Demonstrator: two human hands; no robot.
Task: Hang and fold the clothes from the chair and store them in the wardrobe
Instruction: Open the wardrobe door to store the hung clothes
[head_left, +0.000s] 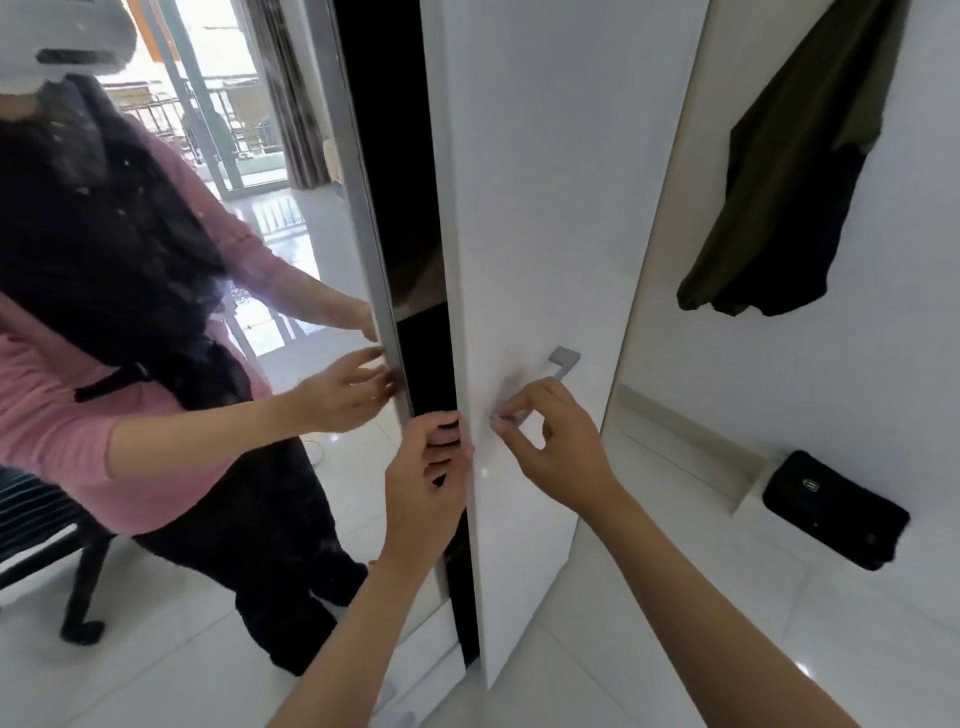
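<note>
The white wardrobe door (545, 208) stands slightly ajar, with a dark gap (415, 156) between it and the mirrored door (291, 467) on the left. My left hand (431, 467) curls its fingers round the white door's left edge. My right hand (556, 441) pinches the lower end of the silver door handle (563, 361). An olive and black garment (795, 171) hangs against the white wall at the upper right. The inside of the wardrobe is too dark to see.
The mirror reflects a person in a pink top with dark cloth over the front, and a black chair (47, 525) at the lower left. A black bag-like object (836, 509) lies on the glossy white floor tiles to the right, beside a low white ledge (691, 447).
</note>
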